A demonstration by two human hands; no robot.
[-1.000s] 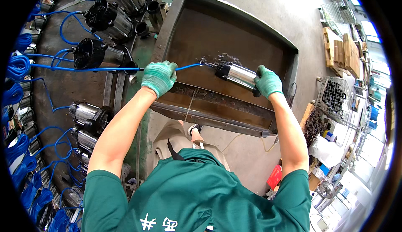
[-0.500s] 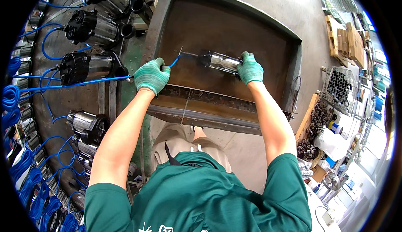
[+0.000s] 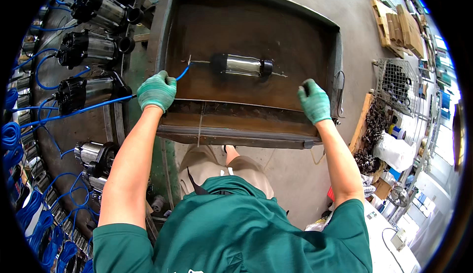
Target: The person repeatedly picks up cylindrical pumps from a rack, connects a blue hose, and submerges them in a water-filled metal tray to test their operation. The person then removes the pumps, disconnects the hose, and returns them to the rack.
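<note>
A pump with a shiny metal barrel (image 3: 244, 66) and black ends lies on its side in brownish water inside a rectangular metal tank (image 3: 170, 32). From its left end a thin line runs to a blue cable (image 3: 183, 72). My left hand (image 3: 157, 92), in a green glove, is closed around this cable at the tank's left rim. The cable continues leftward past the hand. Over the right front of the tank, my gloved right hand (image 3: 315, 101) is held apart from the pump, with thumb and fingers loosely parted and nothing in them.
Several similar black-and-metal pumps (image 3: 88, 49) with blue cables stand on a dark surface at left. Coiled blue cables (image 3: 29, 204) lie at lower left. To the right are a wire basket (image 3: 396, 83), flattened cardboard (image 3: 409, 29) and a wooden-edged bin of dark parts (image 3: 374, 135).
My right hand has let go of the pump and drawn back to the right. The pump now lies in the water. My left hand keeps its hold on the cable.
</note>
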